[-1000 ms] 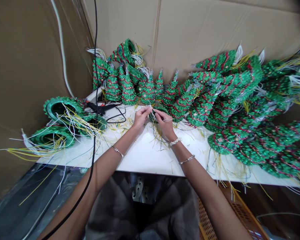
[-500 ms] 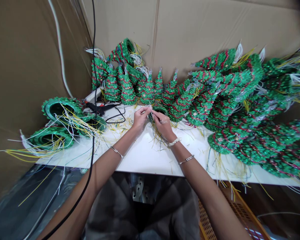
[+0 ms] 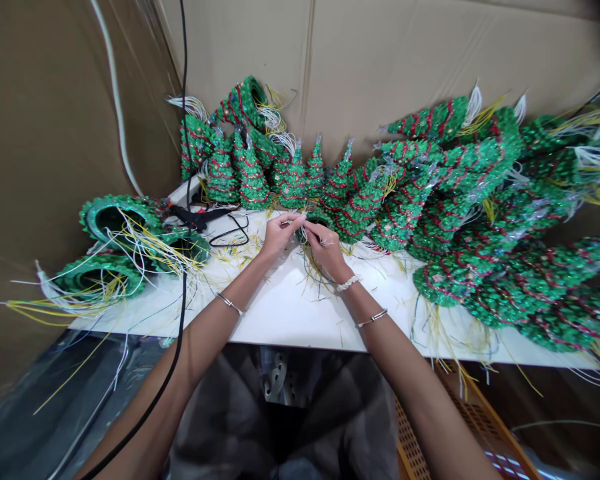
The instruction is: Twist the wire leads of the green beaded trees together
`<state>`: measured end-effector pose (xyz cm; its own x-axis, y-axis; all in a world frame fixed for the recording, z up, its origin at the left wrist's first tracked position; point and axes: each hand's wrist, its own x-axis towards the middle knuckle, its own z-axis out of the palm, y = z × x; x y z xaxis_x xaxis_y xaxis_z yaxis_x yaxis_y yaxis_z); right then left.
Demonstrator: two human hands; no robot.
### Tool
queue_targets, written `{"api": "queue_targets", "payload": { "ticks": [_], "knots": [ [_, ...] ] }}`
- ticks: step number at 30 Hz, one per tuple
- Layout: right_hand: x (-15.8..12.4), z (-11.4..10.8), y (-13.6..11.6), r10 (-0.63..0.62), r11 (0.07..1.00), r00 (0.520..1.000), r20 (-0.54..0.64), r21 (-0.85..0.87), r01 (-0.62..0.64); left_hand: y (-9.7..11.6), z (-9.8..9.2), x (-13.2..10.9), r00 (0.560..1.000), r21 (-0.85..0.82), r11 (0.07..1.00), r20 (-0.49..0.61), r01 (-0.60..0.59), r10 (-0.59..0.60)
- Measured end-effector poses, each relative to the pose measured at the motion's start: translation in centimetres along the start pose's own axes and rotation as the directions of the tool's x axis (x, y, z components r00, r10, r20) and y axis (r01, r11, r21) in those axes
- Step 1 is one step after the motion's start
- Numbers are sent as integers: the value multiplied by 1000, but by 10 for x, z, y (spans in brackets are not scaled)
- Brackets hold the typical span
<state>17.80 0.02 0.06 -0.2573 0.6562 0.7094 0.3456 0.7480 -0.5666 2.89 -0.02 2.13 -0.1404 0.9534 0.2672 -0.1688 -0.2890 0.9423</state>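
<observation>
My left hand (image 3: 277, 235) and my right hand (image 3: 326, 248) meet over the far middle of the white table (image 3: 290, 313). Both pinch thin white wires (image 3: 303, 230) that stick out of a small green glitter tree (image 3: 314, 217) lying on its side between them. The tree's open base faces me and is partly hidden by my fingers. Loose yellow and white wire ends (image 3: 315, 273) trail from it onto the table below my right hand.
Upright green trees with red garlands (image 3: 253, 177) line the cardboard back wall. A large heap of them (image 3: 480, 220) fills the right side. Overturned trees with trailing wires (image 3: 115, 247) lie at left. A black tool (image 3: 200, 215) and hanging black cable (image 3: 183, 200) are nearby.
Both hands stay together on the wires with small finger movements. The view has shifted slightly, so everything sits a little lower left than before.
</observation>
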Motion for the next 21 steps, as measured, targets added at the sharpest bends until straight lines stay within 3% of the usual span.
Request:
{"api": "queue_targets", "payload": {
  "ticks": [9, 14, 16, 18, 21],
  "knots": [
    [1, 0, 2, 28, 1000, 999, 34, 12, -28, -4, -8, 7, 997, 135, 988, 28, -76, 73],
    [6, -1, -10, 177, 973, 980, -89, 169, -160, -9, -11, 10, 1000, -94, 995, 14, 18, -17],
    [7, -1, -14, 324, 909, 940, -106, 312, -278, -11, -11, 10, 997, -205, 976, 34, 75, -69],
    [8, -1, -16, 463, 802, 885, -52, 450, -393, -13, -12, 10, 992, -265, 956, 35, 126, -121],
    [9, -1, -11, 528, 678, 849, 20, 592, -436, -14, -14, 12, 989, -262, 955, 4, 143, -147]
  ]
}}
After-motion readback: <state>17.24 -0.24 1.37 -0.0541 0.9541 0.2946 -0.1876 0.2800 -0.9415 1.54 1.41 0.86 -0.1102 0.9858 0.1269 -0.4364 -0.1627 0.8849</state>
